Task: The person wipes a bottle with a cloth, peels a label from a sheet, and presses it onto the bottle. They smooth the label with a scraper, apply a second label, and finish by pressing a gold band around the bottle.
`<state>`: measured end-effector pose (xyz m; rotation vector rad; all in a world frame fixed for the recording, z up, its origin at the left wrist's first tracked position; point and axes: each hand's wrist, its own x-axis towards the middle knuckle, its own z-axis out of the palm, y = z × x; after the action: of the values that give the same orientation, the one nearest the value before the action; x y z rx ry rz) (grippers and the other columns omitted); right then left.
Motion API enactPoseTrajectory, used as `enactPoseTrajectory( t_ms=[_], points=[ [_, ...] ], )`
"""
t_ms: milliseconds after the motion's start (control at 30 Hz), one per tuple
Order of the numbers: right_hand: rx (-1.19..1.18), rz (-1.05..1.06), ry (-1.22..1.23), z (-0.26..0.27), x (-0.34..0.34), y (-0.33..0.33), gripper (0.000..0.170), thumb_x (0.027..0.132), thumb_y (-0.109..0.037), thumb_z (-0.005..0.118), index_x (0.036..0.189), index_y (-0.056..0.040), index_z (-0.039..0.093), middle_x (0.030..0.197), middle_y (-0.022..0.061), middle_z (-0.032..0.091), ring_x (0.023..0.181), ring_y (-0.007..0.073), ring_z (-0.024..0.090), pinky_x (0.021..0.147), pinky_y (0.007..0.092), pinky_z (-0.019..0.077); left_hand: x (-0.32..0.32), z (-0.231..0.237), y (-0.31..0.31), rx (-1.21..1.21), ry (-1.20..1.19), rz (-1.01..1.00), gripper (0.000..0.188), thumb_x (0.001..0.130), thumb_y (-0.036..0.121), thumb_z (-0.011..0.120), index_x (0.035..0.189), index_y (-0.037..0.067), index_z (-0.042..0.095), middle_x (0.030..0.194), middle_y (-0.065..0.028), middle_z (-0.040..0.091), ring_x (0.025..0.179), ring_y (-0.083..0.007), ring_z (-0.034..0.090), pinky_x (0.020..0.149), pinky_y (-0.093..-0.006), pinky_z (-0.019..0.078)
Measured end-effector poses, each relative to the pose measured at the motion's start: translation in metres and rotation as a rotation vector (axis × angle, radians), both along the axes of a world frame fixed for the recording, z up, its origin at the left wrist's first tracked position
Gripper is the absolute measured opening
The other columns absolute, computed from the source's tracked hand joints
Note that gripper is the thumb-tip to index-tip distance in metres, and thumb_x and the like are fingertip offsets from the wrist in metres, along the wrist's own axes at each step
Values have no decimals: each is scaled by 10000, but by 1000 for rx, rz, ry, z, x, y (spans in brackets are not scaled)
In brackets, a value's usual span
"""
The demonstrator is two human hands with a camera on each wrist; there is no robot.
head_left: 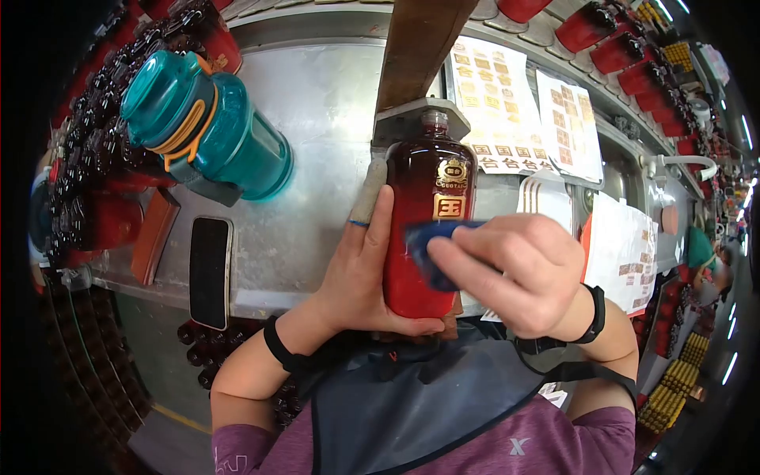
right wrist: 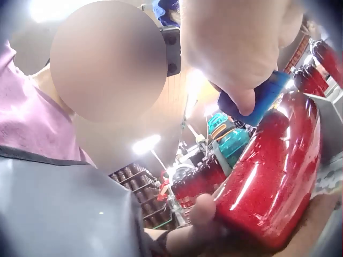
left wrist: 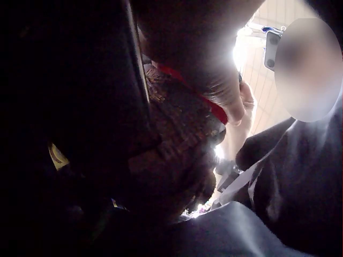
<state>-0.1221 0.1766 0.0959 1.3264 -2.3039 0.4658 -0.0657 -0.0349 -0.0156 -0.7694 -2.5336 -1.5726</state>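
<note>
A glossy bottle (head_left: 408,206), dark at the shoulder and red below, lies in the middle of the head view with its neck away from me. Gold emblems mark its upper face. My left hand (head_left: 344,273) holds it from the left, fingers along its side and thumb across the base; one finger wears a pale wrap (head_left: 369,190). Between thumb and fingers, my right hand (head_left: 526,273) pinches a flat blue scraper (head_left: 431,269) over the bottle's face, just below the gold square. In the right wrist view the scraper (right wrist: 265,101) overlaps the red bottle (right wrist: 268,182).
A bracket (head_left: 457,119) on a wooden post stands at the bottle's neck. Sheets of gold decals (head_left: 499,103) lie to the right. On the metal table (head_left: 317,87) at left are a teal water jug (head_left: 245,142), a phone (head_left: 210,273) and a brown case (head_left: 156,237). Rows of bottles surround the table.
</note>
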Motion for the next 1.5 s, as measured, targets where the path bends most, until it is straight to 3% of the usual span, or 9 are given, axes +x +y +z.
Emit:
enactPoseTrajectory(
  t_ms=[233, 600, 800, 933, 1000, 1133, 1267, 1400, 1500],
  points=[
    [-254, -199, -649, 7, -34, 14, 190, 816, -84, 781, 998, -43, 742, 796, 85, 634, 703, 200, 607, 637, 307, 476, -3, -2, -2, -35, 40, 1, 1554, 537, 711, 870, 1557, -91, 15, 1536, -345, 245, 1388, -490, 347, 1132, -493, 359],
    [-221, -321, -470, 6, -40, 26, 230, 771, -62, 747, 1000, -45, 754, 837, 65, 667, 720, 200, 617, 630, 314, 479, 0, -5, -3, -62, 26, -14, 1581, 521, 721, 870, 1561, -78, -14, 1545, -364, 219, 1376, -507, 359, 1126, -510, 356],
    [-101, 369, -303, -13, 15, 8, 277, 710, -141, 688, 972, -62, 734, 917, 56, 665, 766, 184, 631, 719, 301, 523, 1, -29, -1, 68, 23, -46, 1576, 520, 662, 907, 1568, -63, -21, 1531, -337, 280, 1330, -494, 406, 1106, -520, 357],
    [-319, -231, -880, -1, -36, 29, 198, 777, -67, 727, 974, -62, 747, 849, 100, 679, 759, 214, 650, 732, 329, 523, 1, -13, -1, 27, -23, -11, 1593, 505, 689, 896, 1570, -58, -23, 1538, -329, 269, 1332, -487, 404, 1115, -509, 354],
    [-347, -399, -497, -1, -37, 35, 229, 767, -24, 743, 990, -73, 759, 817, 89, 687, 744, 219, 644, 727, 344, 512, 0, -10, -1, -11, 5, -5, 1602, 494, 696, 896, 1573, -48, -26, 1533, -326, 272, 1333, -487, 401, 1117, -509, 354],
    [-194, 102, -543, -3, 16, 19, 277, 745, -90, 785, 1021, -106, 765, 834, 38, 673, 727, 230, 618, 712, 350, 491, 1, -11, 3, 59, -60, 0, 1606, 494, 705, 891, 1571, -52, -29, 1516, -308, 316, 1318, -471, 417, 1104, -509, 366],
    [-476, -480, -657, -23, -4, 43, 214, 823, -62, 762, 1033, -27, 742, 802, 67, 660, 688, 152, 619, 624, 277, 472, -4, -1, 2, -80, 148, 29, 1603, 486, 667, 914, 1574, -45, -24, 1502, -286, 353, 1293, -457, 444, 1096, -501, 368],
    [-302, -68, -730, -6, 17, 24, 207, 820, -81, 778, 1014, -21, 741, 778, 60, 651, 692, 145, 603, 639, 274, 474, -2, -7, 2, -28, 74, -7, 1583, 489, 645, 920, 1572, -51, -1, 1521, -303, 311, 1326, -461, 412, 1118, -498, 348],
    [-408, -386, -726, -18, -4, 41, 184, 842, -90, 769, 1008, -19, 736, 817, 56, 690, 726, 133, 622, 657, 259, 481, 1, 1, 1, -71, 88, 37, 1528, 526, 615, 917, 1573, -46, 22, 1561, -305, 247, 1394, -464, 341, 1150, -487, 317]
  ],
)
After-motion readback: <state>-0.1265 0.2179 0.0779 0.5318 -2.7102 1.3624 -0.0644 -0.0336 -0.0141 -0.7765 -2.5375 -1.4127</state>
